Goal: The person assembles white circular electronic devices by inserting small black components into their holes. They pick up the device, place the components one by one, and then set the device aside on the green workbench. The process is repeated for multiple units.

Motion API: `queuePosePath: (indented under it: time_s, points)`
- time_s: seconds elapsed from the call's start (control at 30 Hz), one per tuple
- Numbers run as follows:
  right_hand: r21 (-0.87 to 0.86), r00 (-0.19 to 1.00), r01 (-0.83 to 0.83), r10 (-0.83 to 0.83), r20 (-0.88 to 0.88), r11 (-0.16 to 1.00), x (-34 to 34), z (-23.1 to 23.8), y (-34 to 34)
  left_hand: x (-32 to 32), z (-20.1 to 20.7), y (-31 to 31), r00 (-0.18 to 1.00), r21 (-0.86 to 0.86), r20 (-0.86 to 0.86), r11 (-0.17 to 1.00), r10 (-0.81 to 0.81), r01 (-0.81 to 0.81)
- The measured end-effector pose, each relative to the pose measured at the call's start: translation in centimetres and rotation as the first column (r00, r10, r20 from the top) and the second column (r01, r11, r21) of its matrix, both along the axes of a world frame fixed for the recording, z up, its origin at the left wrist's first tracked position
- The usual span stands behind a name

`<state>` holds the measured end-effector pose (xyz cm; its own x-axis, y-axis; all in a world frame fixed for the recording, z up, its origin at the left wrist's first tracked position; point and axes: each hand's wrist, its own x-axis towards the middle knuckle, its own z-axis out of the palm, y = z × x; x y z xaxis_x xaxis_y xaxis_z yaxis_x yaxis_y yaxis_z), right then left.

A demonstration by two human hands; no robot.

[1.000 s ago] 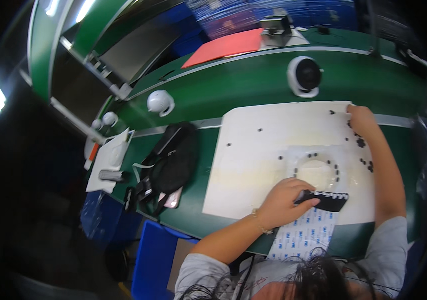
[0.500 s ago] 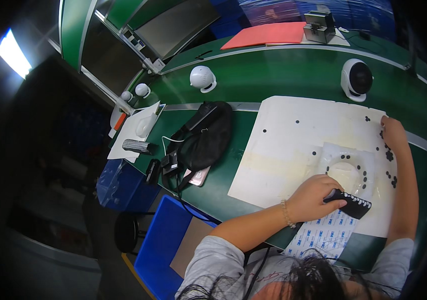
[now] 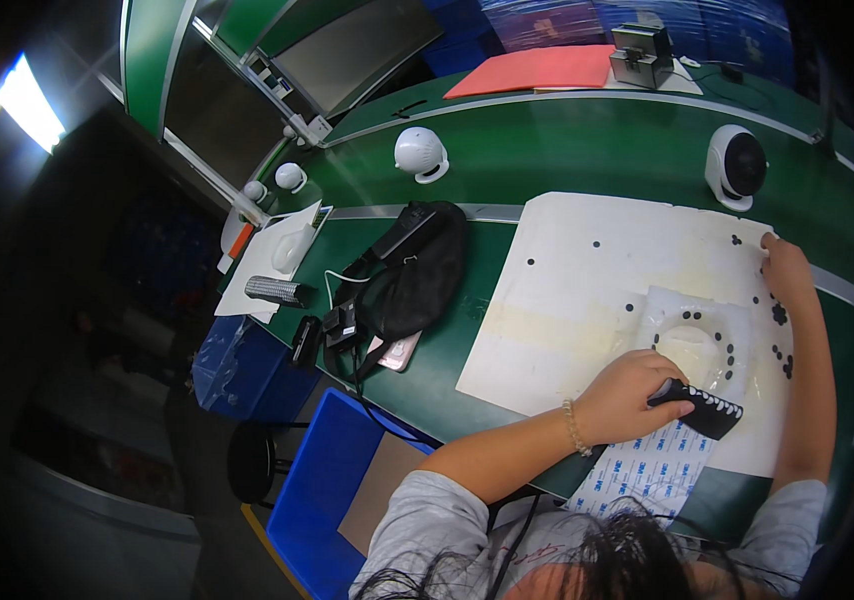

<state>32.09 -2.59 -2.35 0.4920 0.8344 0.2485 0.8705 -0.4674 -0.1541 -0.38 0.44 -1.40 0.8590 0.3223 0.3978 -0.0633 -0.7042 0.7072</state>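
My left hand [image 3: 637, 395] grips a black sheet [image 3: 709, 411] with a row of white cut-out spots along its edge. A white backing sheet with blue print [image 3: 642, 470] extends below it. My right hand [image 3: 789, 270] rests at the upper right edge of a large white board [image 3: 557, 320], its fingers drawn together; whatever is between the fingertips is hidden. Small black round pads [image 3: 779, 315] lie clustered beside that wrist. More pads form an arc around a round white part in a translucent tray [image 3: 652, 312], just beyond my left hand.
A white round device [image 3: 421, 153] and a white device with a black face [image 3: 742, 163] stand on a green belt [image 3: 567, 150] at the back. Left of the board lie a black bag [image 3: 427, 270] and a ridged grey block [image 3: 277, 291]. A blue bin [image 3: 319, 490] stands below the table edge.
Both white devices on the green belt have shifted to the right. My right hand has moved slightly at the board's edge; my left hand keeps its grip on the black sheet.
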Motion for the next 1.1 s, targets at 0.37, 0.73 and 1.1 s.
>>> queuePosePath:
  time_s: [0.37, 0.73, 1.1]
  points:
    - [0.003, 0.997, 0.017, -0.017, -0.071, 1.0, 0.5, 0.5, -0.3, 0.0, 0.0, 0.0, 1.0, 0.001, 0.011, 1.0, -0.003, 0.003]
    - [-0.034, 0.994, 0.004, -0.007, -0.106, 0.999, 0.0, 1.2, -0.5, 0.0, 0.1, 0.0, 1.0, -0.002, -0.007, 1.0, 0.005, -0.005]
    - [-0.017, 0.986, 0.001, -0.004, -0.164, 1.0, 0.0, 1.7, -0.8, 0.0, 0.1, -0.1, 1.0, 0.006, -0.011, 1.0, 0.004, -0.003]
